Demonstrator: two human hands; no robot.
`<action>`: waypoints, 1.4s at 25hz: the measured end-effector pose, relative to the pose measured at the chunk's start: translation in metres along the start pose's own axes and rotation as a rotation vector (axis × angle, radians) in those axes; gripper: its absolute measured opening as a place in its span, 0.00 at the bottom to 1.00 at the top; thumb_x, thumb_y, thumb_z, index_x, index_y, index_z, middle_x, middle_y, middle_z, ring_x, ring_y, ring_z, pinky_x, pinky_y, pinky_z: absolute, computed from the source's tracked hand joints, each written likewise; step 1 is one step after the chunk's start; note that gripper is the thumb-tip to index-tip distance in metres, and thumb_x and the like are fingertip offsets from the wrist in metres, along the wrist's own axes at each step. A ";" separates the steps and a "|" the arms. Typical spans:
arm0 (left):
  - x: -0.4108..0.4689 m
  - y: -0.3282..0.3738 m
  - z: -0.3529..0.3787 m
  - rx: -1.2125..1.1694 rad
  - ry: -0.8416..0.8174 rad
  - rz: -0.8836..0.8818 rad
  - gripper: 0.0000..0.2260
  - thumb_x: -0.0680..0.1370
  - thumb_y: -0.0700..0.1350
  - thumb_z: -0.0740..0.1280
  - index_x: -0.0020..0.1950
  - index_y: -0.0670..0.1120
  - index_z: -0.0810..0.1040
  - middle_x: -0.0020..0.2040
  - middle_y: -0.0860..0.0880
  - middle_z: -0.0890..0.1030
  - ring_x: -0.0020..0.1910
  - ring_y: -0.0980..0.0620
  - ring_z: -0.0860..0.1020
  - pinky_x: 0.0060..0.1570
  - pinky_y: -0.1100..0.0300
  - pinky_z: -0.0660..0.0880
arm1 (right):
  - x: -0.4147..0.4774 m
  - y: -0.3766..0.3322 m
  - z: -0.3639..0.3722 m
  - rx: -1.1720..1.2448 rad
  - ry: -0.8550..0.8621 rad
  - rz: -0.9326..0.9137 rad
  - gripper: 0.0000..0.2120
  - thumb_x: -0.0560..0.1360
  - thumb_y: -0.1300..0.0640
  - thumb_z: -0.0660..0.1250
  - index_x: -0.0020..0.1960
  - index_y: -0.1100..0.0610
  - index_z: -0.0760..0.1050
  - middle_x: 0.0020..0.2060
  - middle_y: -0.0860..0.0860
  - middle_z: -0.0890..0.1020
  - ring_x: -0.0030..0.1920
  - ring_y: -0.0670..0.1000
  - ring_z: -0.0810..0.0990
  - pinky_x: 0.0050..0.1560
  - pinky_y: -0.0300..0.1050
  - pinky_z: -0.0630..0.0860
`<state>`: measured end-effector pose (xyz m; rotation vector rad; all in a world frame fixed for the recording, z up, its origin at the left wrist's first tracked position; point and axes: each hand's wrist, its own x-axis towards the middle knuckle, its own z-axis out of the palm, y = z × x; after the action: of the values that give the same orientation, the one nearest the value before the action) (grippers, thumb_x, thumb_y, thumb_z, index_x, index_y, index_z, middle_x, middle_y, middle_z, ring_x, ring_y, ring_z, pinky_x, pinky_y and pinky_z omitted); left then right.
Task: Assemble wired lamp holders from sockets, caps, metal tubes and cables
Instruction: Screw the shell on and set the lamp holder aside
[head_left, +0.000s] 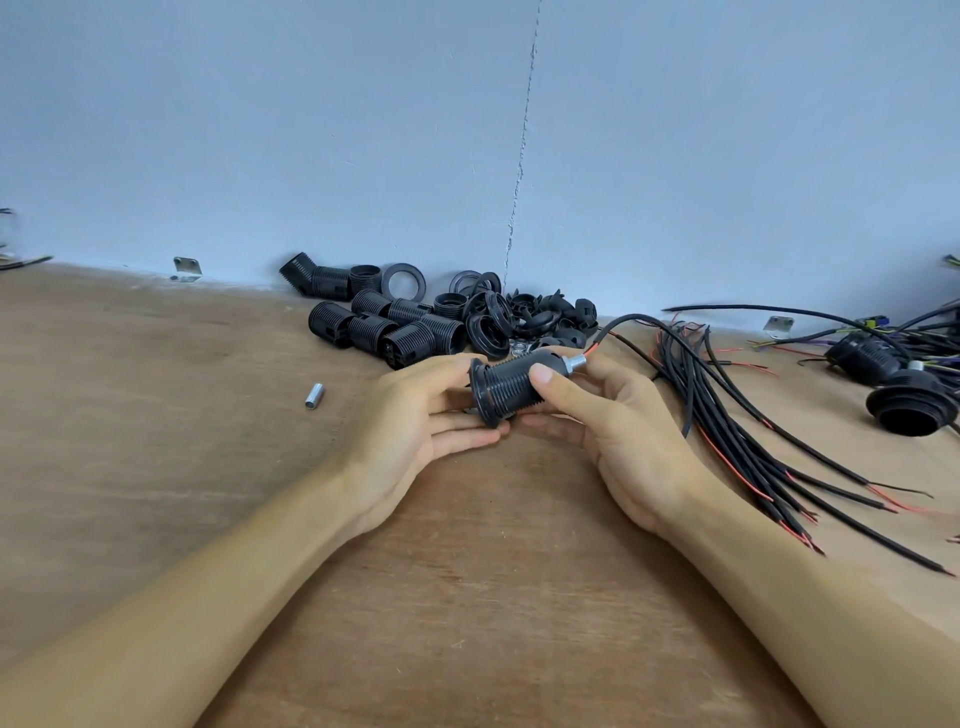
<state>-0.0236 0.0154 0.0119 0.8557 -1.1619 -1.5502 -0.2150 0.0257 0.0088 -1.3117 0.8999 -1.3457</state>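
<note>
Since both hands meet on the black threaded plastic lamp holder (511, 387), the relation that matters is its long axis. It lies roughly left to right between the palms, held over the brown wooden desk (467, 571), with the right end tilted a little up and away from the person. The left hand (426, 415) cups the wide flanged collar at the left end, fingers curled under and around the rim. The right hand (613, 415) grasps the ribbed body, thumb pressed on top of the threads and fingers beneath. Neither hand is nearer — the piece sits between the 2, touching both.

At the right end the smooth cap narrows to a short silver metal tube (574, 362), and from it a black-and-red cable (613, 325) leaves toward the back right. Any tightening twist would, I judge, turn about this same left-right axis, 1 hand holding and the other turning, with the cable trailing off to the right.

The piece looks close to complete — collar, body, cap, tube and cable all appear joined, though whether the threads are fully seated cannot be told. Behind the hands lies a heap of black threaded plastic sockets (389, 327) and black plastic rings (488, 322). 1 loose silver metal tube (314, 396) lies to the left, and a bundle of black and red cables (753, 431) to the right.
</note>
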 end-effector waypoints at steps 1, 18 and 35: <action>0.000 0.000 -0.001 0.000 0.001 0.000 0.10 0.84 0.43 0.64 0.60 0.42 0.83 0.54 0.38 0.86 0.52 0.37 0.86 0.54 0.50 0.83 | 0.000 0.000 0.000 0.003 0.004 -0.003 0.21 0.73 0.54 0.73 0.62 0.63 0.77 0.55 0.58 0.85 0.57 0.57 0.84 0.60 0.53 0.80; -0.002 -0.002 -0.006 0.054 -0.023 0.114 0.29 0.64 0.41 0.79 0.65 0.48 0.83 0.63 0.48 0.84 0.61 0.52 0.83 0.60 0.53 0.81 | 0.002 -0.002 -0.002 0.048 0.085 0.062 0.23 0.69 0.47 0.76 0.55 0.63 0.79 0.49 0.59 0.87 0.45 0.54 0.87 0.48 0.46 0.82; 0.002 0.002 -0.008 0.122 -0.001 0.096 0.13 0.68 0.44 0.72 0.52 0.46 0.85 0.48 0.43 0.87 0.45 0.47 0.85 0.43 0.55 0.82 | 0.000 -0.005 0.001 0.032 0.050 0.106 0.30 0.69 0.46 0.75 0.59 0.69 0.77 0.51 0.61 0.85 0.43 0.54 0.85 0.45 0.44 0.82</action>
<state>-0.0164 0.0114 0.0114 0.8660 -1.2898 -1.4131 -0.2145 0.0270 0.0137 -1.1940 0.9648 -1.3099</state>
